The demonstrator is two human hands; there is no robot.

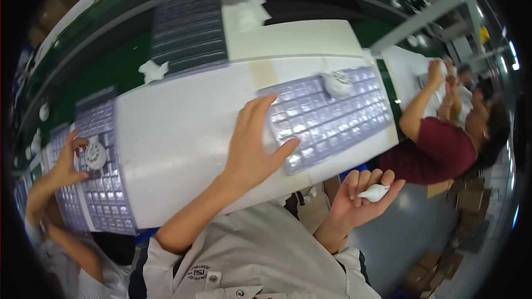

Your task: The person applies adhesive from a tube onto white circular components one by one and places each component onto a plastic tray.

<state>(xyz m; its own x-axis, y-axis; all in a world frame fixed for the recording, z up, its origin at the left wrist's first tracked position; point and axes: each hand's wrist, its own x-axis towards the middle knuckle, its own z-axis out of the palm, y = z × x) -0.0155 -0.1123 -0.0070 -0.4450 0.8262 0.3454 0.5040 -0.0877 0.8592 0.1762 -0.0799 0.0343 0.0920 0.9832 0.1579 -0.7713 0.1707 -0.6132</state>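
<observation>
1. My right hand [366, 199] is closed around a small, glossy white teardrop-shaped piece [375, 192]; the fingers curl over it and the thumb lies along its side. It is held in front of the table edge, apart from the tray.
2. My left hand [252, 144] is empty and open — thumb and fingers spread across the left edge of a clear plastic tray with rows of square pockets [327, 122]. Whether the fingertips touch it, I cannot tell.
3. This tray lies on a long white table [177, 149]. A rounded white plastic part [337, 83] rests on its far side.
4. I judge that the step in hand is handling the small piece, with the left hand ready at the tray.
5. The next move, in my opinion, calls for a light but sure grip — the smooth, tapered piece could slip — and for keeping the tray steady.
</observation>
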